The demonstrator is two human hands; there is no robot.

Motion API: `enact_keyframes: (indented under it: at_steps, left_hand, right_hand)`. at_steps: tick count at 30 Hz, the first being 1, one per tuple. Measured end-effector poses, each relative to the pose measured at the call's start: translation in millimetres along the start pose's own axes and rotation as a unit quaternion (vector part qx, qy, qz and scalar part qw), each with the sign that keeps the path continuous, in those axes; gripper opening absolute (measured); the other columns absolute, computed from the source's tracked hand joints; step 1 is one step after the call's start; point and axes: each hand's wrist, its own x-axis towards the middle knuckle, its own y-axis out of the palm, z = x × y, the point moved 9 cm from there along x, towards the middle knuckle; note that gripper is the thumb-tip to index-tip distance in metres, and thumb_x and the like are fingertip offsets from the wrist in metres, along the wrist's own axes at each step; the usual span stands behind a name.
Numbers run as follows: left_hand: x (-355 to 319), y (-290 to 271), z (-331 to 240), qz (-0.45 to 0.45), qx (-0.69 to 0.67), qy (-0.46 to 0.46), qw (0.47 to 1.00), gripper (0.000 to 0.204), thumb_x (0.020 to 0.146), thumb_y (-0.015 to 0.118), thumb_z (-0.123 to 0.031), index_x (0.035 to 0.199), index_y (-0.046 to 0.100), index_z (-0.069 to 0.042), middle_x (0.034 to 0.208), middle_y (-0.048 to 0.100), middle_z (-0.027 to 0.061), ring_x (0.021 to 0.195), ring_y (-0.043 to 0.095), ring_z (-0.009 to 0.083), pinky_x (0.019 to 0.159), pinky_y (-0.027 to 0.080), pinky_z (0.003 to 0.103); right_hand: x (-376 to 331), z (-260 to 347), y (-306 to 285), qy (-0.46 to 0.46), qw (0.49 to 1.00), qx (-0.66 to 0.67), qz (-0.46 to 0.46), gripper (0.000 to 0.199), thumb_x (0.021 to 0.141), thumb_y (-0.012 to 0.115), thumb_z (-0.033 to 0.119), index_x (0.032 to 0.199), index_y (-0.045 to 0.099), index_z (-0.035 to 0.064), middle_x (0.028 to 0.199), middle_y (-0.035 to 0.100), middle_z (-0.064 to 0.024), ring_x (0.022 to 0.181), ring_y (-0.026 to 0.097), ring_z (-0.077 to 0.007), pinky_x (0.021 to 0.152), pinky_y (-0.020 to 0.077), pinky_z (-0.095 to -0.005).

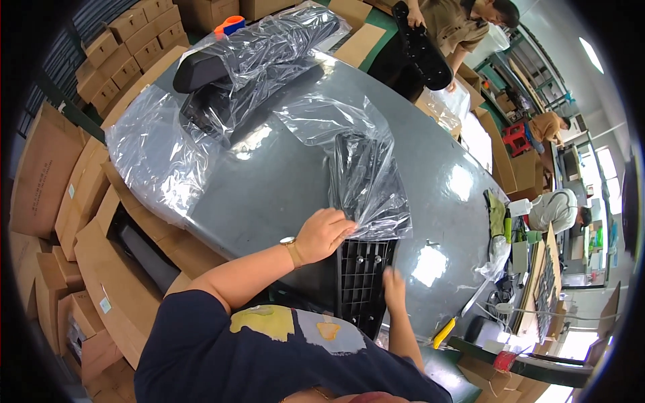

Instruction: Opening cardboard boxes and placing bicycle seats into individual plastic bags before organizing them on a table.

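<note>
A long black plastic part (363,279) with a ribbed grid lies near me on the grey table. Its far portion is inside a clear plastic bag (371,195), whose open edge crosses the part. My left hand (324,235), with a watch on the wrist, is closed on that edge, fingers pinched together. Beside the right side of the black part, below the bag's edge, is my right hand (394,290). It is smeared by motion, so its fingers cannot be made out.
Bagged black parts (269,57) lie at the far left of the table (269,201). A yellow-handled knife (445,332) rests at the right. Open cardboard boxes (114,282) stand along the left. Across the table, a co-worker (450,27) holds another black part (423,57).
</note>
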Motion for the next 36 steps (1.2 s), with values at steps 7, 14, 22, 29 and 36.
enact_keyframes:
  at_steps: [7,14,22,29,36]
  left_hand:
    - [22,9,12,0.022,0.051,-0.081,0.995,0.022,0.088,0.058,-0.029,0.105,0.064,-0.017,0.082,0.066,0.008,0.071,0.063,0.0279,0.058,0.048,0.038]
    - [91,8,-16,0.03,0.067,0.037,0.997,0.017,0.086,0.052,-0.03,0.089,0.067,-0.021,0.076,0.066,0.0054,0.07,0.063,0.0282,0.056,0.047,0.041]
    - [22,48,-83,0.227,0.113,0.139,0.957,0.01,0.077,0.057,-0.02,0.082,0.064,-0.015,0.067,0.063,0.0052,0.064,0.064,0.0265,0.051,0.047,0.04]
    - [14,-89,-13,0.006,0.343,0.022,0.939,0.006,0.074,0.055,-0.02,0.076,0.059,-0.016,0.078,0.06,-0.0014,0.072,0.061,0.0182,0.055,0.046,0.035]
    - [-165,-201,33,-0.231,0.192,-0.211,0.93,0.013,0.081,0.058,-0.015,0.091,0.066,-0.017,0.08,0.064,0.0026,0.074,0.063,0.0241,0.064,0.051,0.035]
  right_hand:
    - [-135,-49,52,0.033,0.857,0.398,0.325,0.079,0.071,0.074,0.004,0.138,0.032,0.0061,0.129,0.051,-0.0132,0.117,0.052,-0.0239,0.098,0.0407,-0.0401]
    - [-107,41,40,-0.08,0.933,0.33,0.121,0.084,0.077,0.06,-0.012,0.146,0.015,0.0074,0.116,0.056,-0.0131,0.082,0.064,-0.0205,0.068,0.0541,-0.0319]
    - [-51,111,103,-0.016,0.833,0.527,0.169,0.043,0.087,0.057,0.007,0.127,0.042,0.0034,0.087,0.063,-0.0118,0.063,0.062,-0.0199,0.053,0.0525,-0.0268]
    - [8,241,173,-0.183,0.799,0.513,0.255,0.033,0.089,0.056,0.021,0.117,0.048,0.0042,0.104,0.06,-0.0129,0.082,0.064,-0.0203,0.065,0.0557,-0.0294]
    - [82,314,249,-0.094,0.862,0.429,0.252,0.019,0.092,0.055,0.016,0.104,0.054,0.0015,0.095,0.062,-0.0112,0.083,0.062,-0.0187,0.069,0.0536,-0.0294]
